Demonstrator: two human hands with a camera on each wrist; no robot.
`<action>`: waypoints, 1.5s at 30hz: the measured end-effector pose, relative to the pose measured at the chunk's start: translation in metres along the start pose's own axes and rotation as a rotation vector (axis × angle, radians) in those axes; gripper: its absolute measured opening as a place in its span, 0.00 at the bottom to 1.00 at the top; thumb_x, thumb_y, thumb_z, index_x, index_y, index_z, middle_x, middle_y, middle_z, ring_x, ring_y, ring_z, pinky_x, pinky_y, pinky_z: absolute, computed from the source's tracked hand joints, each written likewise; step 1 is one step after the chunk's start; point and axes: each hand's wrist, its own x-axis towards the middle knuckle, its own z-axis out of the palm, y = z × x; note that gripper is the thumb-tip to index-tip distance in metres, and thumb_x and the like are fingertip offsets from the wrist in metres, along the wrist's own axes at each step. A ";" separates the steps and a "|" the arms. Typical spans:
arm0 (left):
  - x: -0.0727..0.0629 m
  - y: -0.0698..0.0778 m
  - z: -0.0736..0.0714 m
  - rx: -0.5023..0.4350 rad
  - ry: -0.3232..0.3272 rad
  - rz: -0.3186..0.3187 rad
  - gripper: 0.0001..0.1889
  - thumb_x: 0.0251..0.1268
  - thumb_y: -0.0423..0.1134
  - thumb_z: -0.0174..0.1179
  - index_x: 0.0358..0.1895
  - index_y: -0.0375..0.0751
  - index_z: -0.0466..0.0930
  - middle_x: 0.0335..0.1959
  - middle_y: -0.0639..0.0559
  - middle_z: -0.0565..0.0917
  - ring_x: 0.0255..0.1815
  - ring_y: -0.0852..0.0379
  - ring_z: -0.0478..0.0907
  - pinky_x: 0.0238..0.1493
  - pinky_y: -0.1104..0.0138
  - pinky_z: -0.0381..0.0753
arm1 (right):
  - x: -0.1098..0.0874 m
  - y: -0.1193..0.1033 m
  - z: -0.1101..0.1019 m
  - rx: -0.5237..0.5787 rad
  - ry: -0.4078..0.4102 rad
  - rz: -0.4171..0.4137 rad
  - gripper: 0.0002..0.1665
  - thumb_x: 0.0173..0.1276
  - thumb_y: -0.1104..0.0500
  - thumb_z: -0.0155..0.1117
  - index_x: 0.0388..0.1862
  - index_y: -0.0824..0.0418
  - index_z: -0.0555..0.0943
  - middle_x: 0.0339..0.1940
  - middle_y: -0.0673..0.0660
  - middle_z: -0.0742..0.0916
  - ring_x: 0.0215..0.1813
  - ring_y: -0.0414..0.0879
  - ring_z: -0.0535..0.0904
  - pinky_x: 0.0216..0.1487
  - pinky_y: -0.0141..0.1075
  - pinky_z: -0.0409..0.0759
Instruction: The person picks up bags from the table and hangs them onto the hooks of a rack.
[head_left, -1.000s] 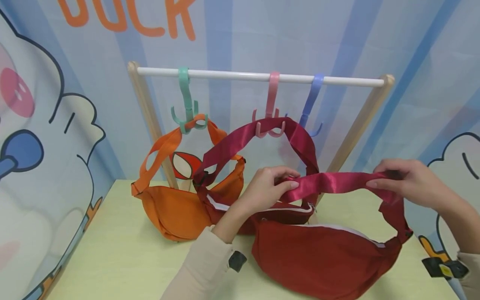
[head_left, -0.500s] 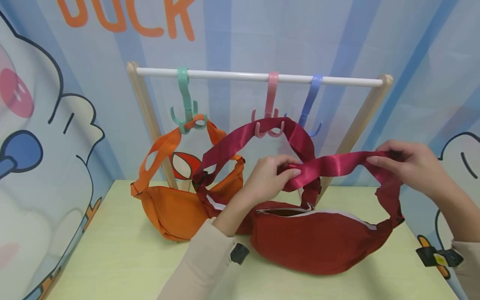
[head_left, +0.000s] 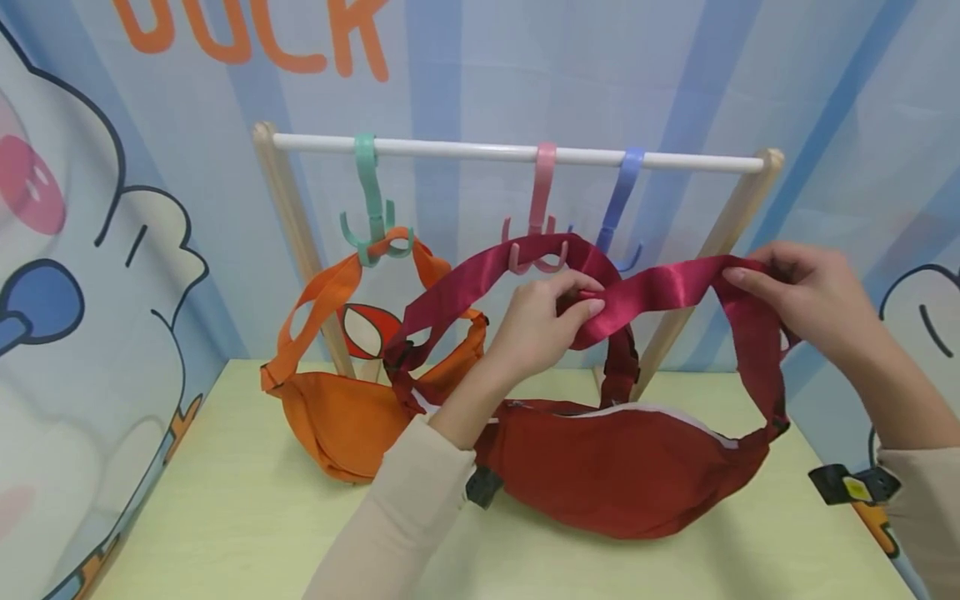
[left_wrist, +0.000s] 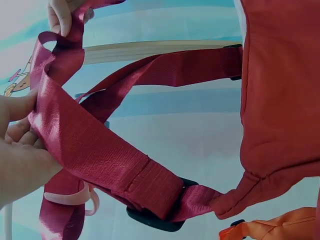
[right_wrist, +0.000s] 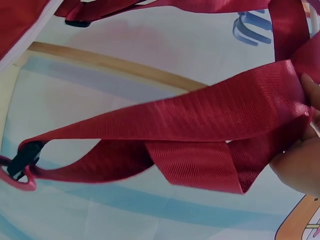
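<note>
In the head view, both hands hold up a dark red waist bag [head_left: 630, 475] by its shiny crimson strap [head_left: 660, 287]. My left hand [head_left: 543, 325] pinches the strap between thumb and fingers at its left part. Farther right and a little higher, my right hand [head_left: 806, 292] pinches it too, and the bag body hangs below over the table. In the left wrist view, the strap [left_wrist: 105, 145] runs from the hand to a black buckle [left_wrist: 155, 220] beside the bag. The right wrist view shows the strap [right_wrist: 175, 115] folded, leading to the right thumb [right_wrist: 297, 162].
A rack with a white rail [head_left: 450, 150] carries green [head_left: 367, 179], pink [head_left: 543, 187] and blue [head_left: 622, 200] hooks. Behind my left hand, a similar red bag's strap [head_left: 465, 283] loops over the pink hook. An orange waist bag [head_left: 337, 425] hangs from the green one.
Both hands have risen with the strap, lifting it toward the height of the hooks. The held red bag has moved up and slightly left, now overlapping the hung red bag more.
</note>
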 end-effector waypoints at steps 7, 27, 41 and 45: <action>0.005 0.007 -0.003 -0.037 0.079 -0.044 0.12 0.63 0.36 0.57 0.48 0.39 0.78 0.40 0.49 0.81 0.36 0.58 0.76 0.33 0.74 0.76 | 0.012 -0.015 0.001 0.019 0.069 0.029 0.25 0.61 0.42 0.59 0.46 0.60 0.76 0.30 0.45 0.81 0.28 0.38 0.77 0.23 0.34 0.77; 0.014 0.004 -0.007 -0.104 0.284 -0.023 0.12 0.62 0.35 0.58 0.48 0.36 0.78 0.40 0.45 0.81 0.40 0.55 0.77 0.40 0.72 0.77 | 0.038 -0.043 0.017 0.032 0.155 0.036 0.27 0.61 0.42 0.58 0.47 0.63 0.78 0.39 0.59 0.80 0.33 0.40 0.75 0.27 0.24 0.74; 0.017 0.004 -0.001 -0.130 0.328 -0.032 0.12 0.60 0.35 0.59 0.46 0.37 0.78 0.37 0.46 0.82 0.38 0.57 0.79 0.42 0.72 0.76 | 0.048 -0.047 0.033 -0.031 0.233 0.036 0.26 0.64 0.45 0.57 0.46 0.66 0.80 0.38 0.65 0.82 0.34 0.49 0.76 0.28 0.23 0.72; 0.017 0.004 0.001 -0.112 0.341 -0.029 0.11 0.60 0.35 0.60 0.46 0.37 0.79 0.37 0.47 0.82 0.38 0.57 0.79 0.59 0.68 0.64 | 0.047 -0.048 0.036 -0.046 0.242 0.025 0.24 0.64 0.47 0.57 0.43 0.67 0.80 0.36 0.65 0.82 0.33 0.50 0.76 0.28 0.23 0.72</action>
